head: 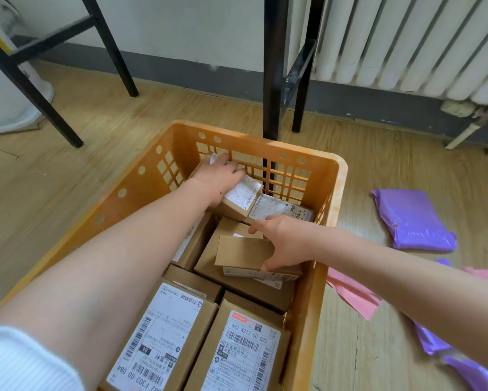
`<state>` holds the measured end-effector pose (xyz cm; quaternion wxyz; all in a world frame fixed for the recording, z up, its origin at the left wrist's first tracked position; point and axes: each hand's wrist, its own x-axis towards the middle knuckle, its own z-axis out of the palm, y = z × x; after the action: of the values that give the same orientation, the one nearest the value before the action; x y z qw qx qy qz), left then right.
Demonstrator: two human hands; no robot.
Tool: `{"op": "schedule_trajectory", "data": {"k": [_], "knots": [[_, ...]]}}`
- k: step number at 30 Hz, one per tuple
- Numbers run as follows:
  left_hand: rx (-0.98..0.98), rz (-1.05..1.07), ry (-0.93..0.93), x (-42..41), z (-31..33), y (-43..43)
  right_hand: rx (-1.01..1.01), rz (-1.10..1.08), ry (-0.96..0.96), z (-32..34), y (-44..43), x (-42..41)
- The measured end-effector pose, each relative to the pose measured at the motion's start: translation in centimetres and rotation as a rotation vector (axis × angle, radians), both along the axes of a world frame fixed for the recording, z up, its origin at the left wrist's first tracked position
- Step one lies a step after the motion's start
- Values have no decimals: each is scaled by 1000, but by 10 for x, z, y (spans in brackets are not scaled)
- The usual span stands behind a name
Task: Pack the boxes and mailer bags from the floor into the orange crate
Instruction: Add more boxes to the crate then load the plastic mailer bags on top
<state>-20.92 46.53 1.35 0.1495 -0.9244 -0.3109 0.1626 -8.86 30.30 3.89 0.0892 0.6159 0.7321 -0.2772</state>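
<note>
The orange crate [326, 176] stands on the wooden floor and holds several cardboard boxes with shipping labels. My left hand [219, 179] reaches to the far end of the crate and grips a small labelled box [241, 198] there. My right hand [286, 241] grips a small plain cardboard box [243, 253] lying on top of a larger box in the middle of the crate. Two big labelled boxes [245, 351] fill the near end. On the floor to the right lie a purple mailer bag [412, 218], a pink mailer bag [355, 297] and more purple bags [460, 365].
Black metal table legs [274, 66] stand just behind the crate, and more black legs [34, 88] at the left. A white radiator [406, 40] hangs on the back wall. A white round base [8, 108] sits at the far left.
</note>
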Motion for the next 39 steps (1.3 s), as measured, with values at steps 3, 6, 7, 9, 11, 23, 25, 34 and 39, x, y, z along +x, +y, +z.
{"op": "schedule_trajectory", "data": {"k": [3,6,7,9,11,23,25,34,39], "knots": [[-63,-6,-74,-6,2,7,0,7,0,-3,1,2],[-102,150,-314,-34,-5,2,-30,7,12,-7,3,3],[-95,239,-387,-45,-9,0,-43,2,23,-8,5,2],[-137,419,-492,-64,-18,-2,-34,-37,54,-7,10,1],[-255,527,-543,-76,-29,0,44,-91,53,-8,24,0],[-578,719,-448,-96,-78,2,348,-163,-156,-47,97,-29],[-526,652,-303,-97,-88,3,365,-150,-175,-52,98,-34],[-445,713,-438,-93,-85,-17,311,-172,-107,-41,107,-23],[-374,861,-473,-95,-85,-30,274,-137,-124,-36,114,-26]]}}
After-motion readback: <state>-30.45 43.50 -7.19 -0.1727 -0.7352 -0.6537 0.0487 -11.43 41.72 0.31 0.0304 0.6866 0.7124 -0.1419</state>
